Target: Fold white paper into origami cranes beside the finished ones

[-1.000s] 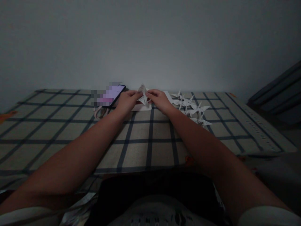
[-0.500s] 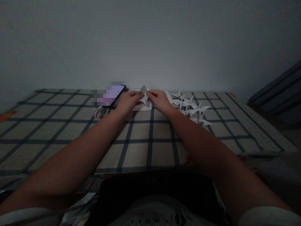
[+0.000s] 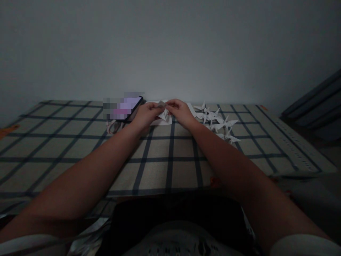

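Note:
Between my two hands is a small piece of folded white paper (image 3: 163,113), its upper part grey in shadow. My left hand (image 3: 146,114) pinches it from the left, thumb towards me. From the right, my right hand (image 3: 180,111) grips its upper edge with thumb and forefinger. The exact folds are partly covered by my fingers. Below the hands a flat white sheet (image 3: 165,123) lies on the checked cloth. Several white paper cranes (image 3: 209,115) lie in a cluster just right of my right hand.
A phone (image 3: 128,106) with a lit screen leans left of my hands, with a pale pink looped thing (image 3: 113,126) in front of it. The checked tablecloth (image 3: 157,170) covers the table, which meets a plain wall (image 3: 170,49). Dark folded fabric (image 3: 317,110) stands at the far right.
The paper's upper point, upright before, now looks lower and folded down. My right fingers have shifted slightly up and left along it. Everything else has stayed in place.

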`<move>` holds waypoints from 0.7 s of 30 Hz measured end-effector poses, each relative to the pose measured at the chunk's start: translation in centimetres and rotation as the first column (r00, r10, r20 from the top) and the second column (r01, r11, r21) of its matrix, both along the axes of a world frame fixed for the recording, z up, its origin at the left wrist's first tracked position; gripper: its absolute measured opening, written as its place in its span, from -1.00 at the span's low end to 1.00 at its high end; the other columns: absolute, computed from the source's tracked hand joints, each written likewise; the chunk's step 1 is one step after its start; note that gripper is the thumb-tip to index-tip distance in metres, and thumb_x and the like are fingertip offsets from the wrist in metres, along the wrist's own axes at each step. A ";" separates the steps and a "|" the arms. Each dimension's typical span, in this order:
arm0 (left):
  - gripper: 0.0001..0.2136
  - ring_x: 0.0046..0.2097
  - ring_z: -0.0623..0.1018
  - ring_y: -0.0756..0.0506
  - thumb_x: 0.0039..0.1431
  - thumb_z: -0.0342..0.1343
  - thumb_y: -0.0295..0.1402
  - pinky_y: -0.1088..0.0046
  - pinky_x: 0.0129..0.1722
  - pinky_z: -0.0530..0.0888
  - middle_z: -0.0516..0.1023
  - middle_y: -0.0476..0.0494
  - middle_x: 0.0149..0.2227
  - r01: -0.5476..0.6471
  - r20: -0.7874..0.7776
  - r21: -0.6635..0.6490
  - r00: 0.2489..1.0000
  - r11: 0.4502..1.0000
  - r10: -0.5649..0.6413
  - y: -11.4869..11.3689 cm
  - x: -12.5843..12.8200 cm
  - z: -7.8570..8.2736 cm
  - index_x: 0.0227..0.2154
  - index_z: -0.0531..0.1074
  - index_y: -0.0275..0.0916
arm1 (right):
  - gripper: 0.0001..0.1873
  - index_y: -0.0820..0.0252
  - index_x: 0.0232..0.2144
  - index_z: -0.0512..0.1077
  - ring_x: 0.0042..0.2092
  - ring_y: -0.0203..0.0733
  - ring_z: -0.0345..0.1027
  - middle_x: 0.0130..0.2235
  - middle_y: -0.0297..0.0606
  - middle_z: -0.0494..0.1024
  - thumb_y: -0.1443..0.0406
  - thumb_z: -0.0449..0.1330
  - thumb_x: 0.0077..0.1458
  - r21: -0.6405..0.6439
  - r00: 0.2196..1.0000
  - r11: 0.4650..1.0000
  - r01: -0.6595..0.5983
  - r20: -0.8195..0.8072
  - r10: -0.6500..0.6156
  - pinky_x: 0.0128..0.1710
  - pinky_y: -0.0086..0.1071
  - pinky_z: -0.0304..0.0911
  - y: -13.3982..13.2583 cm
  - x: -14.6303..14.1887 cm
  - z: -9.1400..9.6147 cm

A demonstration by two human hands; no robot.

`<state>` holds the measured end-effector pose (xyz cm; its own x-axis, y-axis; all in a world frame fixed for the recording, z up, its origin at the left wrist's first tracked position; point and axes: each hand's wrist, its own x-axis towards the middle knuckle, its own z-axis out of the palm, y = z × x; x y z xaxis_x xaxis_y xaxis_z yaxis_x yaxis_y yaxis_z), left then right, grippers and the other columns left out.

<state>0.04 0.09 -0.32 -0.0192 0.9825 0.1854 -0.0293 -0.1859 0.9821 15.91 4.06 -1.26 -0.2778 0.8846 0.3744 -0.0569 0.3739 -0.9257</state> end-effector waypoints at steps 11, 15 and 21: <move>-0.69 -0.22 0.56 -0.08 -0.15 0.38 -0.24 0.41 -0.22 0.49 0.61 -0.13 -0.27 -0.130 0.053 0.053 0.990 0.990 0.127 0.2 0.0 0.2 -0.34 0.50 -0.26 | -0.82 0.19 -0.33 0.46 -0.35 -0.40 0.40 -0.35 -0.34 0.55 0.19 0.29 0.16 -0.149 1.000 0.989 -0.010 0.028 0.014 -0.26 -0.50 0.38 -0.5 0.0 0.1; -0.67 -0.25 0.55 -0.06 -0.18 0.39 -0.23 0.46 -0.28 0.46 0.62 -0.13 -0.27 -0.130 0.023 0.081 0.991 0.988 0.128 0.6 -0.3 -0.1 -0.33 0.53 -0.26 | -0.75 0.22 -0.44 0.46 -0.39 -0.39 0.38 -0.41 -0.32 0.54 0.16 0.29 0.17 -0.097 0.996 0.995 -0.031 0.082 0.039 -0.30 -0.50 0.36 -0.4 0.3 0.0; -0.66 -0.29 0.53 -0.05 -0.18 0.39 -0.22 0.45 -0.30 0.44 0.60 -0.12 -0.31 -0.146 0.003 0.097 0.989 0.985 0.146 0.5 -0.3 -0.2 -0.34 0.52 -0.28 | -0.75 0.22 -0.47 0.45 -0.43 -0.40 0.35 -0.43 -0.34 0.52 0.21 0.24 0.22 -0.042 0.991 0.999 -0.018 0.131 0.023 -0.32 -0.49 0.35 -0.7 0.1 0.3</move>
<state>-0.26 0.59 -0.53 -0.1600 0.9466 0.2800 0.0087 -0.2822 0.9593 16.06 3.41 -0.93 -0.3407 0.8920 0.2972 0.0594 0.3358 -0.9400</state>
